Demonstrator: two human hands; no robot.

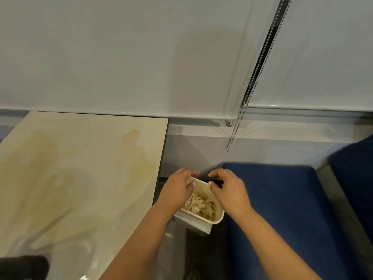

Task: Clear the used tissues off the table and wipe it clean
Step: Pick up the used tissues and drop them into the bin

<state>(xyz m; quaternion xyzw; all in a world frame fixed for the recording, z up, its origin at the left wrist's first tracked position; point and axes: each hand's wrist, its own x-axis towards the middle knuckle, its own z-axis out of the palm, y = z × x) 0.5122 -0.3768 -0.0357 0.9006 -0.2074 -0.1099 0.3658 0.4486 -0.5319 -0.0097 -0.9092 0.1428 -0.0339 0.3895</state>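
Note:
A small cream bin (218, 218) stands on the floor between the table and a blue seat, holding several crumpled used tissues (198, 205). Both my hands hover over its far end. My left hand (177, 188) is at the left rim, fingers loosely curled, with nothing visible in it. My right hand (227, 188) is above the right rim, fingers bent downward, also holding nothing that I can see. The beige table (80, 178) lies to the left with no tissues on the part in view. Its top carries yellowish mottled patches.
A blue cushioned seat (282, 209) runs along the right. White roller blinds cover the wall behind, with a bead chain (234, 130) hanging down. A dark object (22, 266) sits at the table's near-left corner. The gap by the bin is narrow.

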